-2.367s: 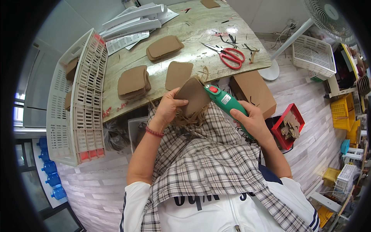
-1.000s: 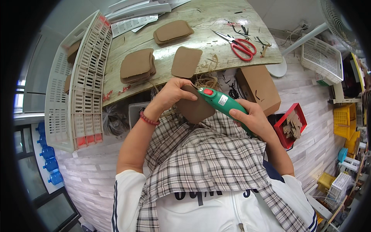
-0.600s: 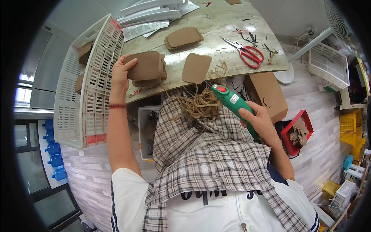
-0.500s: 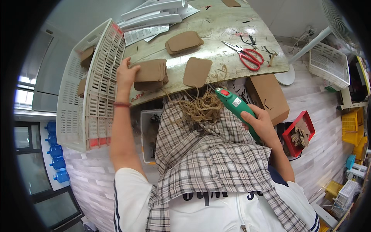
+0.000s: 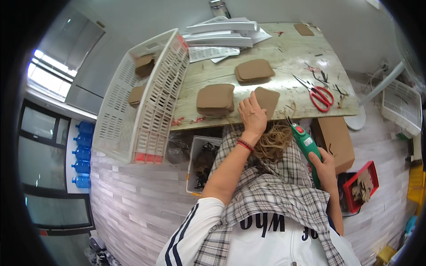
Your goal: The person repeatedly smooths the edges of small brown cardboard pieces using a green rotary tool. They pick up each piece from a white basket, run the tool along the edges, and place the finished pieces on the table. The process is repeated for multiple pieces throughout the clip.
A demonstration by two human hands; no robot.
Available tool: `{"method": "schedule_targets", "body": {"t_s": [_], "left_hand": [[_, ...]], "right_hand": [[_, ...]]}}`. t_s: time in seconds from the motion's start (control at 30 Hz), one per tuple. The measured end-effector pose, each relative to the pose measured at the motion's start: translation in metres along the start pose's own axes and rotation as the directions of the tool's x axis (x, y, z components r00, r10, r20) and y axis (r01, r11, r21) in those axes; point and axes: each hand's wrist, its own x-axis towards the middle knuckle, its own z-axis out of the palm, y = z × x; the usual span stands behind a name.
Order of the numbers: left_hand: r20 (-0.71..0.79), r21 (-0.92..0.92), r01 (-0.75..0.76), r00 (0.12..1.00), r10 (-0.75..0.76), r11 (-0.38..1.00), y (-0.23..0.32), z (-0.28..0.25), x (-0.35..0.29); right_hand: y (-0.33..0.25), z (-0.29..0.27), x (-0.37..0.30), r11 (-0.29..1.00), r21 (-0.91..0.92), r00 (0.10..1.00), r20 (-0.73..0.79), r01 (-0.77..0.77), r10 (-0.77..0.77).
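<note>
My left hand [image 5: 253, 116] lies at the left edge of a single brown rounded piece [image 5: 269, 98], index finger stretched out and the others a little bent. The piece rests near the table's front edge, partly covered by that hand. My right hand [image 5: 325, 167] is wrapped round the green body of electric scissors [image 5: 307, 142] with a red button, their blades pointing up at the table edge. Tan stringy scraps [image 5: 275, 141] are heaped on my checked apron [image 5: 253, 199], between the hands. Left of the single piece stands a stack of brown pieces [image 5: 214, 98]; a smaller stack [image 5: 254, 70] lies behind.
Red-handled scissors [image 5: 320, 98] and dark scraps lie on the table's right. A white crate [image 5: 162, 95] holding brown stacks borders its left; papers [image 5: 222, 37] lie at the back. Below are a scrap bin [image 5: 195, 166], a cardboard box [image 5: 337, 146] and a red box [image 5: 370, 175].
My left hand has moved right, from the left side of the brown stack to the single piece. The view has shifted. My right hand still grips the electric scissors.
</note>
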Motion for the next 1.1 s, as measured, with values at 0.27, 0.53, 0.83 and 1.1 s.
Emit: {"method": "schedule_targets", "body": {"t_s": [0.27, 0.53, 0.83, 1.1], "left_hand": [[0.281, -0.879, 0.397, 0.879, -0.386, 0.264, -0.014, 0.023, 0.003], [0.566, -0.747, 0.362, 0.786, -0.248, -0.558, 0.045, -0.004, 0.005], [0.67, -0.545, 0.261, 0.707, -0.227, -0.797, 0.055, 0.015, 0.006], [0.65, -0.599, 0.313, 0.727, -0.219, -0.737, 0.074, 0.018, -0.009]], "right_hand": [[-0.011, 0.015, 0.005, 0.999, -0.026, 0.997, -0.057, 0.042, -0.044], [-0.013, 0.021, 0.005, 0.995, 0.032, 0.979, -0.182, 0.094, -0.087], [-0.02, 0.026, 0.004, 0.991, 0.1, 0.981, -0.182, 0.086, -0.066], [-0.023, 0.027, 0.006, 0.984, 0.141, 0.973, -0.219, 0.111, -0.078]]}}
